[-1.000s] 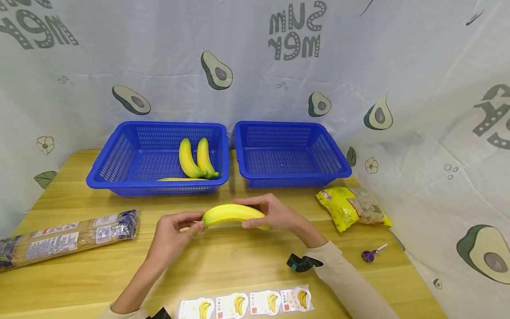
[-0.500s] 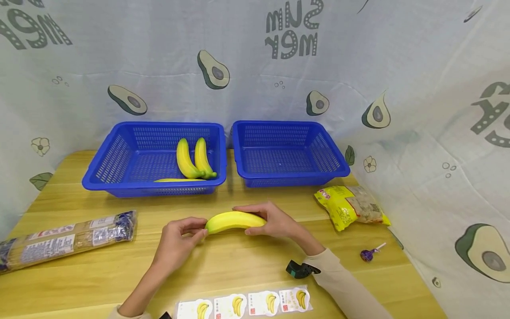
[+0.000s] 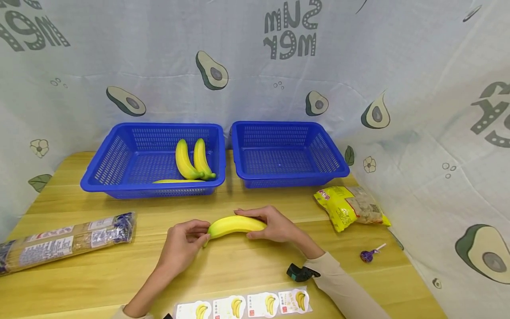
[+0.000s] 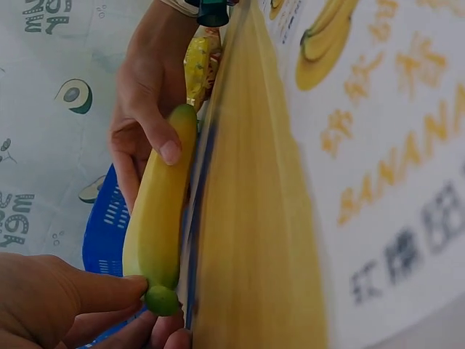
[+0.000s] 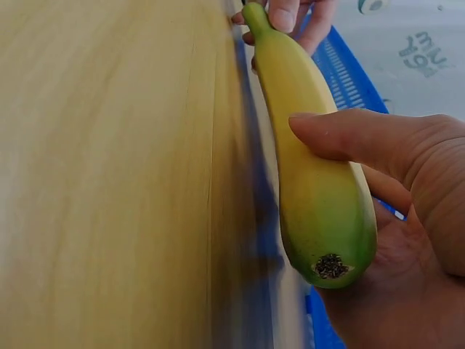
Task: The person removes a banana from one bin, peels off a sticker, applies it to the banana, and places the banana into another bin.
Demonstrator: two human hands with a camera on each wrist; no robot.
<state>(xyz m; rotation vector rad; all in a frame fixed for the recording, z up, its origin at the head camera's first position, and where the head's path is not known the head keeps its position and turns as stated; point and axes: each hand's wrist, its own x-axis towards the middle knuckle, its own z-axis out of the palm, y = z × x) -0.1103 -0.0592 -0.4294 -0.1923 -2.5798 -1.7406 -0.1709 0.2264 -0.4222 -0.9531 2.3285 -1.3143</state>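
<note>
A yellow banana [image 3: 235, 225] with green ends is held just above the wooden table [image 3: 223, 270], between both hands. My left hand [image 3: 184, 247] pinches its stem end [image 4: 161, 298] with thumb and fingers. My right hand [image 3: 272, 223] grips the other end, thumb underneath and fingers over the top [image 5: 341, 138]. The blossom end [image 5: 330, 265] sits against my right palm. Behind, the left blue basket [image 3: 119, 153] holds three more bananas [image 3: 193, 159]. The right blue basket [image 3: 338, 161] has nothing in it.
A long packet of noodles [image 3: 65, 241] lies at the left. A yellow snack bag [image 3: 350, 206] and a purple lollipop [image 3: 370, 254] lie at the right. A strip of banana stickers [image 3: 243, 305] lies at the near edge, beside a small black clip [image 3: 299, 272].
Both hands have lowered the banana slightly towards the table and nearer to me. The grip of each hand is the same.
</note>
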